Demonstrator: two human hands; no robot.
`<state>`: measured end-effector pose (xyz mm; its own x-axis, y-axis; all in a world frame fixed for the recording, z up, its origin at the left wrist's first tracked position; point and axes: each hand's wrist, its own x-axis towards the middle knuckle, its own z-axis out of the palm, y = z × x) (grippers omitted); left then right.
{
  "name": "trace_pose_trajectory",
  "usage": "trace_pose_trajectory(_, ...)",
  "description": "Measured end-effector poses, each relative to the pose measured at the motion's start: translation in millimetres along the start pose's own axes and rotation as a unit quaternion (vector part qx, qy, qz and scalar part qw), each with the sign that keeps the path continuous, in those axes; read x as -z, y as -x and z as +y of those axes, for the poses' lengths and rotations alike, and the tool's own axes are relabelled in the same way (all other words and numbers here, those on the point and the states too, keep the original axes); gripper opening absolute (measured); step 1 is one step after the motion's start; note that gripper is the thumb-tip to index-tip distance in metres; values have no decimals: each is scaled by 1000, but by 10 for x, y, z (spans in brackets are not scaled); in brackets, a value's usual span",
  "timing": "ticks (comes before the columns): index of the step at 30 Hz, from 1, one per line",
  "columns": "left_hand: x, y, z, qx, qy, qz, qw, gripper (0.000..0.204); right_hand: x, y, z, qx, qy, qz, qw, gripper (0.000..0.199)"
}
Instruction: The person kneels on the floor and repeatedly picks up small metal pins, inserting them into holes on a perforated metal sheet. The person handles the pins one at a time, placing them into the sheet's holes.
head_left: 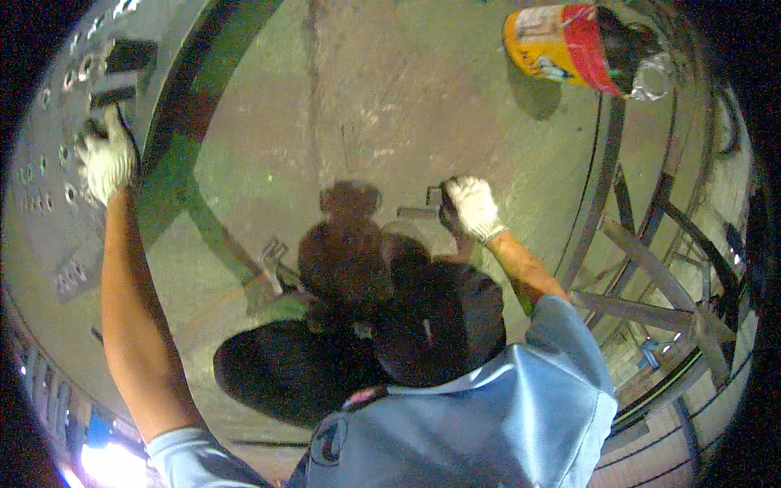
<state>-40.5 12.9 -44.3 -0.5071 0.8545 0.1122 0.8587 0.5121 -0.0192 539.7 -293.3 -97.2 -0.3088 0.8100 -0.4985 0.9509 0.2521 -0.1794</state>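
Observation:
My left hand (109, 163), in a white knit glove, rests at the far left on a grey metal plate (50, 146) pierced with several round holes. Its fingers look spread, and the foremost reaches to a dark rectangular block (114, 89); their tips are hard to make out. Right of centre, my right hand (474, 206), gloved in the same white, is closed around the dark grip of a tool (419, 212). Flat metal parts of this tool stick out to the left, over the green-brown floor; its exact kind is unclear.
A yellow, red and white bucket (561, 49) with dark contents stands at the far right. Metal bars (647, 264) form a frame along the right side. A dark beam (183, 102) edges the plate. A small metal bracket-like piece (277, 267) shows left of centre.

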Motion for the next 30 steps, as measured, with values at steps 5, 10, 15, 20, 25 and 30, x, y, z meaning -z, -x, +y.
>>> trace_pose_trajectory(5, -117, 22, -60, -11, 6, 17, 1000, 86, 584, -77, 19, -253, -174, 226, 925, 42)
trace_pose_trajectory(10, -107, 18, -70, -25, -4, 28, 999, 87, 2151, -201, 600, -308, -147, 406, 848, 41)
trace_pose_trajectory(15, -146, 7, -84, -7, 3, 0, 1000, 94, 2866, -243, 530, -354, 18, 444, 823, 30)
trace_pose_trajectory(20, 81, 125, 85, -24, 23, -1, 999, 90, 523, -28, 110, 8, -22, 118, 993, 32)
trace_pose_trajectory(25, 415, 354, 281, 26, 10, -12, 1000, 73, 276, -336, -1013, -12, -45, -144, 988, 39)
trace_pose_trajectory(30, 482, 391, 319, 32, 4, -7, 999, 72, 118, -342, -781, 52, -39, -42, 997, 35)
